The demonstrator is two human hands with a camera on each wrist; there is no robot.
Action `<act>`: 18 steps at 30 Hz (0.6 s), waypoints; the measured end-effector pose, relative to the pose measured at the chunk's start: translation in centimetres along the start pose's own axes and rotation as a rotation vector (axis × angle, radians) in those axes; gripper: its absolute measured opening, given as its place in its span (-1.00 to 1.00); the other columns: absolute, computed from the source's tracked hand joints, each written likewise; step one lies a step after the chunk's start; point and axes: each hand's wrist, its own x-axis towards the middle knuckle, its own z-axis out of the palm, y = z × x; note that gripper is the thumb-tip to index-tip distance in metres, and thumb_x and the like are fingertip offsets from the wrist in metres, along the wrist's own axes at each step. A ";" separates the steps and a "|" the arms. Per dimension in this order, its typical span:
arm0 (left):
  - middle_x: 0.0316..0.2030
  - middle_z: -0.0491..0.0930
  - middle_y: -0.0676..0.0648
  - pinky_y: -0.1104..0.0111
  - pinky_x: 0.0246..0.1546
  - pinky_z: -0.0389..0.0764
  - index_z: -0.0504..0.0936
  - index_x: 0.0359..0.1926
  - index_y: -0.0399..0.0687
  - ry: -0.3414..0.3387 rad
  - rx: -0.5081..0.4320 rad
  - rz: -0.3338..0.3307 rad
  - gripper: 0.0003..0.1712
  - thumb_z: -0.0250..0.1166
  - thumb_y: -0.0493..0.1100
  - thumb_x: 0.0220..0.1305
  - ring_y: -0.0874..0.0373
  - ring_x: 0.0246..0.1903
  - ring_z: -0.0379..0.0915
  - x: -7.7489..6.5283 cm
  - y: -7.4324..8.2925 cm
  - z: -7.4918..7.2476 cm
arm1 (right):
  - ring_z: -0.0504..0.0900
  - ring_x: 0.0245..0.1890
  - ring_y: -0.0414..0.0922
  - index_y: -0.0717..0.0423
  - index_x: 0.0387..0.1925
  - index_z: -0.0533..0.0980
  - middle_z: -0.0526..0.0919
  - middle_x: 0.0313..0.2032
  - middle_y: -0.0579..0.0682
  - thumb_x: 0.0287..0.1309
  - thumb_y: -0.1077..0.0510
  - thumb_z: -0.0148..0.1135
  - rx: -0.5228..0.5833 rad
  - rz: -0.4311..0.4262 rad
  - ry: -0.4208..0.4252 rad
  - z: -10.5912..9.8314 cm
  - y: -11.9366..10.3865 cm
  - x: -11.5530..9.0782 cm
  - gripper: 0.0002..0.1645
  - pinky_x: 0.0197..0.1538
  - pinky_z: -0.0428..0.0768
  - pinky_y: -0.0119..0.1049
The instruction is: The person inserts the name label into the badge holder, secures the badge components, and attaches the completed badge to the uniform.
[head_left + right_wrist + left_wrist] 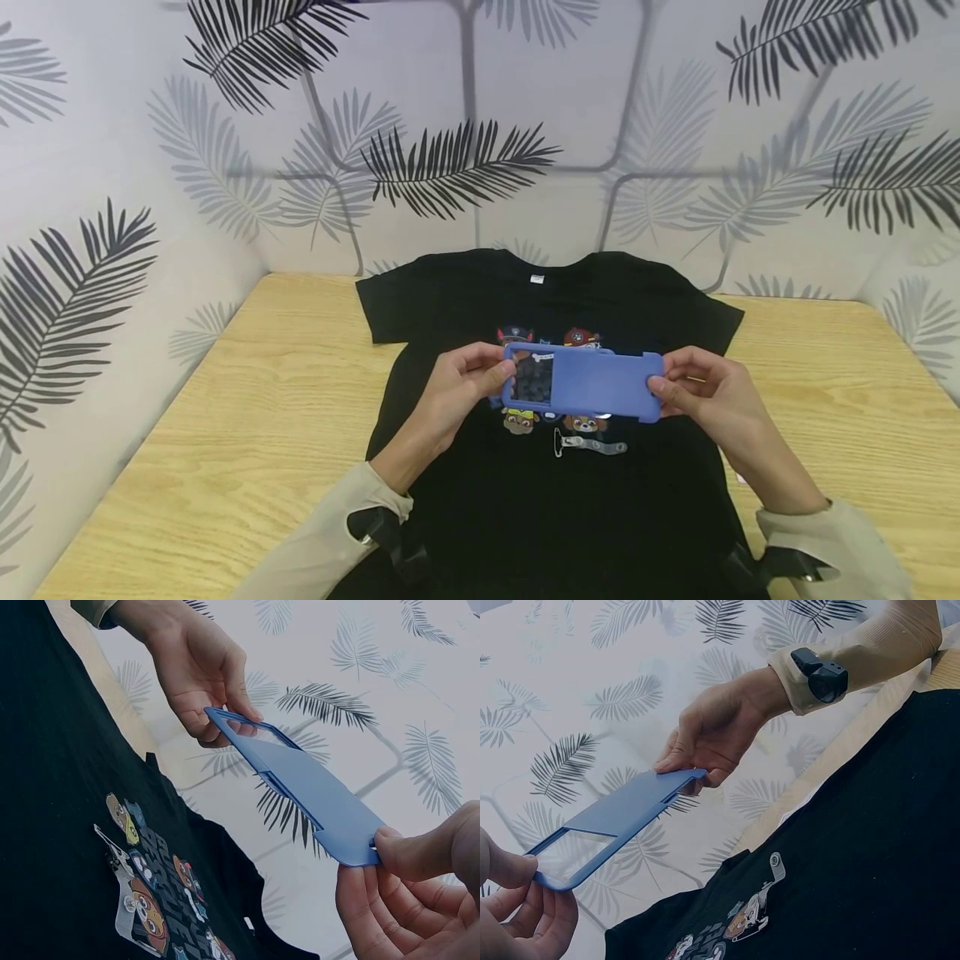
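Observation:
A blue plastic card holder [600,383] with a see-through window at its left part is held level above a black T-shirt [555,517]. My left hand [461,390] pinches the window end, thumb on top and fingers beneath. At the solid end, my right hand [708,390] pinches the edge between thumb and fingers. Through the clear window [532,379] the shirt's print shows. A metal badge clip with a clear strap [600,446] lies on the shirt just below the holder. The left wrist view shows the holder [622,810] tilted between both hands.
The T-shirt is spread flat on a light wooden table [247,400], its printed cartoon dogs [517,422] partly hidden by the holder. Behind the table's back edge stands a wall covering [465,83] with leaf patterns. A black wrist camera [386,542] sits on the left sleeve.

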 end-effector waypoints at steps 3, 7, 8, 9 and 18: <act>-0.25 0.61 -0.22 0.36 -0.19 0.60 0.55 -0.02 -0.48 0.001 0.001 0.002 -0.70 0.24 -0.33 0.30 0.17 -0.34 0.50 0.0 -0.1 0.0 | 0.64 -0.43 -0.25 0.43 -0.07 0.43 0.59 -0.38 -0.18 0.23 0.31 0.23 -0.005 -0.004 0.000 0.0 0.0 0.0 -0.70 -0.29 0.66 -0.39; -0.29 0.60 -0.16 0.37 -0.21 0.59 0.54 -0.03 -0.49 0.009 -0.009 0.013 -0.71 0.24 -0.33 0.29 0.19 -0.36 0.50 0.0 0.0 -0.1 | 0.64 -0.43 -0.25 0.42 -0.07 0.43 0.58 -0.38 -0.17 0.23 0.32 0.23 -0.009 -0.007 -0.001 0.0 0.0 0.1 -0.71 -0.29 0.66 -0.39; -0.30 0.60 -0.14 0.37 -0.22 0.59 0.54 -0.04 -0.50 0.012 -0.012 0.015 -0.71 0.24 -0.34 0.29 0.19 -0.36 0.50 0.0 0.0 -0.1 | 0.64 -0.43 -0.25 0.42 -0.07 0.43 0.58 -0.38 -0.17 0.23 0.31 0.23 -0.008 -0.006 0.000 0.0 0.0 0.1 -0.71 -0.30 0.66 -0.39; -0.31 0.60 -0.13 0.38 -0.22 0.59 0.55 -0.04 -0.49 0.014 -0.015 0.016 -0.71 0.24 -0.34 0.29 0.19 -0.37 0.51 0.0 0.0 -0.1 | 0.64 -0.44 -0.25 0.42 -0.07 0.43 0.58 -0.38 -0.17 0.23 0.32 0.23 -0.006 -0.004 0.000 0.0 0.0 0.1 -0.70 -0.30 0.67 -0.39; -0.32 0.60 -0.07 0.37 -0.21 0.59 0.58 -0.08 -0.41 0.023 -0.023 0.013 -0.79 0.24 -0.35 0.29 0.17 -0.35 0.51 0.0 -0.1 -0.1 | 0.64 -0.43 -0.24 0.40 -0.09 0.43 0.58 -0.38 -0.15 0.23 0.29 0.24 -0.018 0.010 0.005 -0.1 0.0 0.1 -0.72 -0.29 0.66 -0.38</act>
